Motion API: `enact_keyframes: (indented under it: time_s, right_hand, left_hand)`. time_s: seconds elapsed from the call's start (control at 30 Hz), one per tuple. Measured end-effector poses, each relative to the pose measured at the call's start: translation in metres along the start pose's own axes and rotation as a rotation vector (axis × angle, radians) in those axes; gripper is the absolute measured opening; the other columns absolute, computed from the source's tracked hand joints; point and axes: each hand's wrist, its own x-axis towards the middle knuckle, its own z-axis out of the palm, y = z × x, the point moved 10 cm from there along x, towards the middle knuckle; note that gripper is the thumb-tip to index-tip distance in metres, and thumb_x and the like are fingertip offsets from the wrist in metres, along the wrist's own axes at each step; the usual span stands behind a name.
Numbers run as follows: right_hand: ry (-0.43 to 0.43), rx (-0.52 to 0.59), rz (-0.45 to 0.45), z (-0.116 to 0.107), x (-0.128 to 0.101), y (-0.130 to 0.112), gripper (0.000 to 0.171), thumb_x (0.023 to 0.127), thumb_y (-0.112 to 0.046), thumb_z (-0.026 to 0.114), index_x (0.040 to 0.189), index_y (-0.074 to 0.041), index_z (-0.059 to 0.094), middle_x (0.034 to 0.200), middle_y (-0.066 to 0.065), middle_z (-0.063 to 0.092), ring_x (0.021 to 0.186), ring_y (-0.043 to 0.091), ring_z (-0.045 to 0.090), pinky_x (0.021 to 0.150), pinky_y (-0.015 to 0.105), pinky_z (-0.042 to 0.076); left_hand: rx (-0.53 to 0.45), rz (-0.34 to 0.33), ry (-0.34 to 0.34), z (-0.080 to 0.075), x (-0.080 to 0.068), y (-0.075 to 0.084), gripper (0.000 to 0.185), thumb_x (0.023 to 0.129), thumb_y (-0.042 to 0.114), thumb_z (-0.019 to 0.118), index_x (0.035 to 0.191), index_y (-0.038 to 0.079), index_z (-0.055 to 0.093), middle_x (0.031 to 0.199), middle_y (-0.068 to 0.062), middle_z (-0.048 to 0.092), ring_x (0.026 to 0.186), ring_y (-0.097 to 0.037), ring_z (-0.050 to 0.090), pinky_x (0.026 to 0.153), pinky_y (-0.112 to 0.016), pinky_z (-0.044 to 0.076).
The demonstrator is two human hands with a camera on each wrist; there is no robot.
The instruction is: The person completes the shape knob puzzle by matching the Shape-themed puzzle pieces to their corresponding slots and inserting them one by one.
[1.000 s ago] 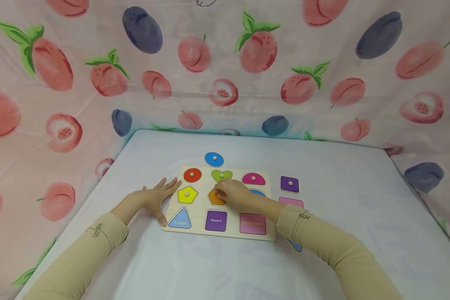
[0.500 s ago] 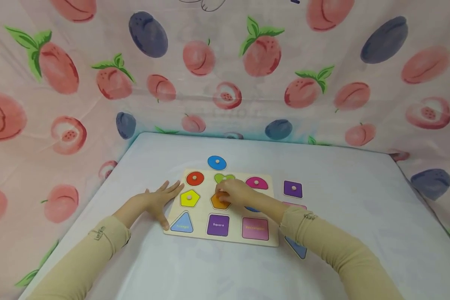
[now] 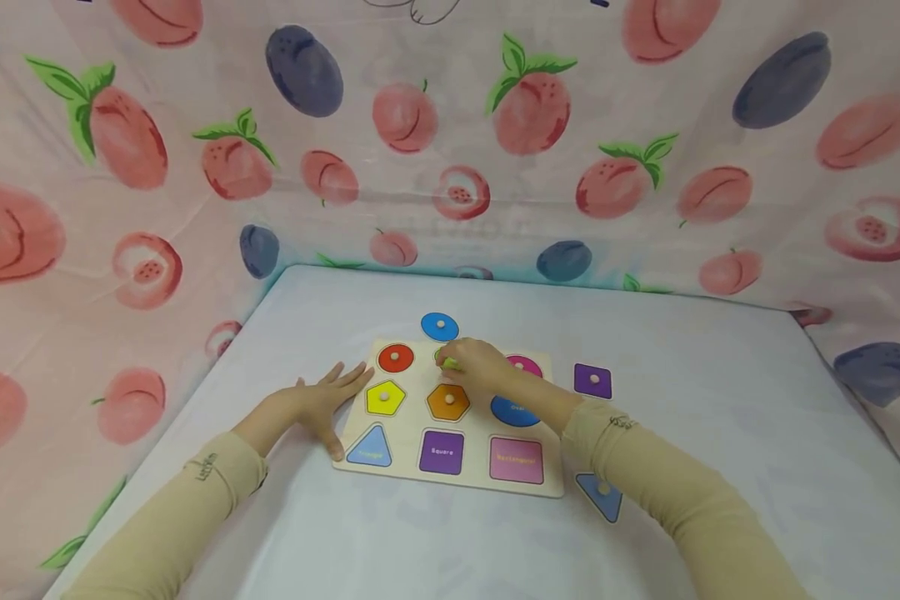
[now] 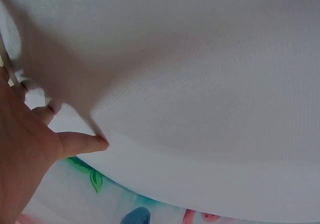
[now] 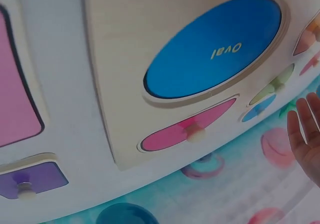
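My left hand (image 3: 318,408) rests spread at the left edge of the wooden shape puzzle board (image 3: 408,479), its thumb at the front corner. Over the green heart piece (image 3: 450,364) is my right hand (image 3: 476,367), which partly hides it in the head view. In the right wrist view the heart's knob (image 5: 278,86) shows uncovered, with fingers (image 5: 300,134) extended beside it. An orange hexagon piece (image 3: 447,402), red circle piece (image 3: 395,358) and yellow pentagon piece (image 3: 386,398) lie in the board. The magenta semicircle piece (image 5: 192,126) is also there.
A blue oval piece (image 3: 440,326) lies behind the board. At its right are a purple square piece (image 3: 592,381), a pink rectangle piece (image 5: 17,79) and a blue triangle piece (image 3: 600,497). Fruit-print cloth (image 3: 420,183) borders the white table (image 3: 682,358).
My right hand has moved from the orange hexagon back to the green heart, uncovering the hexagon in its place. My left hand stays at the board's edge. The head view has shifted slightly.
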Motion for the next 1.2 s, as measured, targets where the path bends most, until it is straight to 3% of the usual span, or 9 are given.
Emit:
enact_keyframes:
  time_s: [0.17,0.4,0.53,0.93,1.2]
  right_hand:
    - [0.059,0.01,-0.012,-0.009,0.006,0.006,0.019,0.091,-0.013,0.062,0.107,-0.005,0.068,0.108,0.007,0.07,0.098,0.023,0.061,0.093,0.035,0.051]
    - [0.133,-0.05,-0.05,-0.017,0.025,0.014,0.028,0.09,-0.015,0.064,0.115,-0.002,0.065,0.116,0.011,0.067,0.11,0.027,0.062,0.097,0.037,0.049]
    - [0.171,-0.059,-0.034,-0.021,0.038,0.019,0.027,0.088,-0.014,0.066,0.113,-0.002,0.066,0.114,0.012,0.068,0.107,0.028,0.063,0.094,0.037,0.051]
    - [0.19,-0.045,0.142,-0.017,0.068,0.047,0.024,0.089,-0.017,0.066,0.11,-0.006,0.069,0.116,0.012,0.066,0.109,0.029,0.061,0.093,0.039,0.051]
    - [0.194,0.059,0.299,-0.013,0.074,0.072,0.024,0.091,-0.021,0.063,0.107,-0.004,0.068,0.115,0.012,0.067,0.109,0.027,0.062,0.092,0.038,0.052]
  left_hand:
    - [-0.008,0.003,0.001,-0.001,0.0,0.001,0.133,0.054,0.047,0.087,0.153,0.021,0.003,0.161,-0.005,-0.003,0.146,-0.039,-0.007,0.096,-0.081,0.005]
    - [-0.009,0.001,0.007,-0.001,0.0,0.001,0.133,0.053,0.049,0.087,0.153,0.021,0.003,0.161,-0.005,-0.003,0.146,-0.039,-0.007,0.096,-0.081,0.004]
    - [-0.013,0.001,0.004,0.0,0.001,0.001,0.134,0.053,0.049,0.087,0.153,0.022,0.002,0.161,-0.005,-0.004,0.146,-0.039,-0.008,0.097,-0.081,0.004]
    - [-0.038,-0.006,-0.009,0.0,0.001,-0.001,0.134,0.054,0.049,0.086,0.153,0.024,0.0,0.161,-0.004,-0.007,0.145,-0.038,-0.011,0.096,-0.081,-0.001]
    - [-0.044,-0.015,-0.005,0.002,0.003,-0.002,0.134,0.053,0.049,0.086,0.153,0.024,-0.001,0.161,-0.003,-0.007,0.145,-0.037,-0.012,0.096,-0.081,-0.002]
